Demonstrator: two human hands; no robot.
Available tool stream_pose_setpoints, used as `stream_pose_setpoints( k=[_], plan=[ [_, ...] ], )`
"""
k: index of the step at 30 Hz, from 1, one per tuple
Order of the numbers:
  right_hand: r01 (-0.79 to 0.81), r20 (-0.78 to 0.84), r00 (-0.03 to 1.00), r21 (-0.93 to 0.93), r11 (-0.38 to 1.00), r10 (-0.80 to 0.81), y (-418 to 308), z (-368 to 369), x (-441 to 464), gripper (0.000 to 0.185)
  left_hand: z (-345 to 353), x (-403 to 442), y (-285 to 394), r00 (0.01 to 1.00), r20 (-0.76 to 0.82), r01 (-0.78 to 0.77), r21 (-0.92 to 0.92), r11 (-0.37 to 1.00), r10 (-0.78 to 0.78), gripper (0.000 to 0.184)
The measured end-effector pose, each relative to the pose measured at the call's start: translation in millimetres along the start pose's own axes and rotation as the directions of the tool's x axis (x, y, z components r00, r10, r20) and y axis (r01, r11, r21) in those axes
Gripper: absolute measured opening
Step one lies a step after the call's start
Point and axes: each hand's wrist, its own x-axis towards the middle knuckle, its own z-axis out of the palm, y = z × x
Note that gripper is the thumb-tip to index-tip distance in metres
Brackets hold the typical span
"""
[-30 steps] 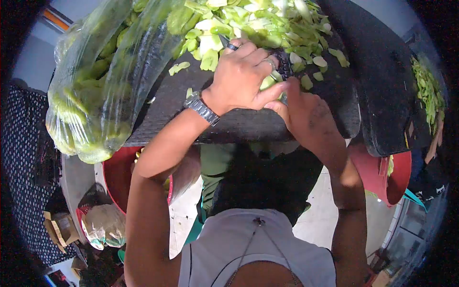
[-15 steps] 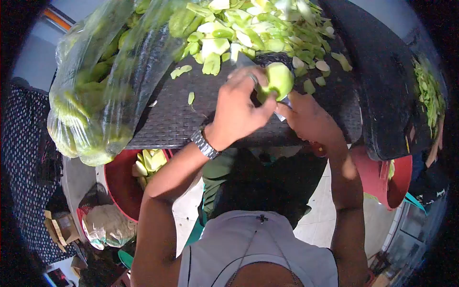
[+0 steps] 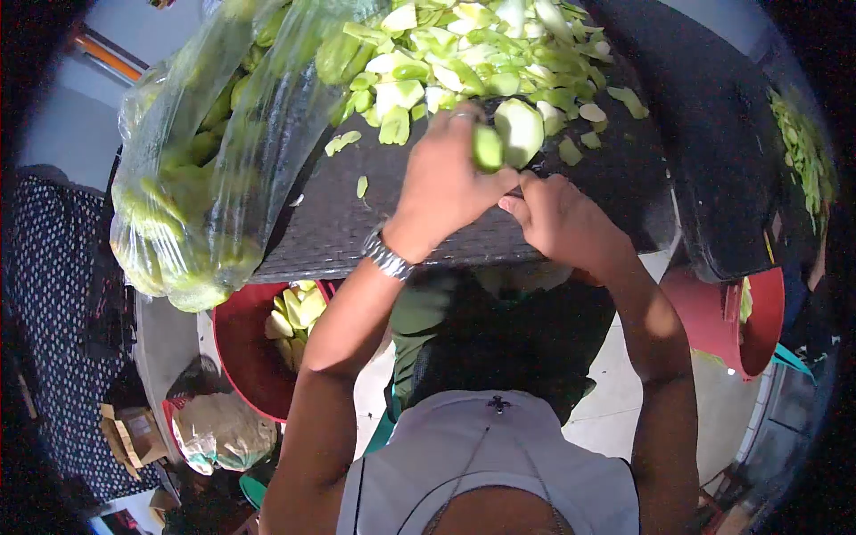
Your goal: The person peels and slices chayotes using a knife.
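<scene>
**Light-green, glossy vegetable piece (image 3: 488,148) in the left hand (image 3: 446,183)**

Blurred, it is gripped over the black woven bench (image 3: 374,227), just beside a pale oval piece (image 3: 520,132). The right hand (image 3: 572,218) is curled; its grip I cannot tell. Beyond heap thin pale-green slices (image 3: 473,49); a clear plastic bag (image 3: 201,209) hides the bench's left.

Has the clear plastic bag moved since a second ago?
No: the clear plastic bag keeps its place against the table; the whole view just shifted slightly.
</scene>
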Motion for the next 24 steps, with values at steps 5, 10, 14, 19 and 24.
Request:
stream_pose_setpoints(
  k=[5, 10, 14, 19, 24],
  plan=[
    [-0.556, 0.47, 0.797, 0.328, 0.764, 0.379, 0.1, -32.5, 19.5, 0.043, -30.3, -37.4, -18.4, 0.992, 0.022, 0.126, -0.234, 0.964, -0.124, 0.049],
    [-0.703, 0.54, 0.705, 0.449, 0.552, 0.459, -3.6, -31.7, 19.0, 0.033, -54.9, -48.8, -21.0, 0.948, 0.293, 0.141, -0.047, 0.989, -0.122, 0.049],
    [-0.517, 0.353, 0.84, 0.749, 0.414, 0.412, -5.8, -20.7, 9.1, 0.026, -53.1, -36.7, -20.1, 0.886, 0.383, 0.366, -0.227, 0.903, -0.263, 0.04],
    [-0.481, 0.306, 0.796, 0.843, 0.239, 0.522, -30.3, -40.1, -1.9, 0.026, -24.8, -32.7, -21.6, 0.886, 0.451, 0.372, -0.833, -0.41, -0.112, 0.049],
    [-0.478, 0.314, 0.766, 0.862, 0.171, 0.561, -41.8, -48.3, -21.5, 0.031, 0.2, -32.8, -15.0, 0.874, 0.482, 0.338, -0.694, -0.635, -0.063, 0.055]
  ],
)
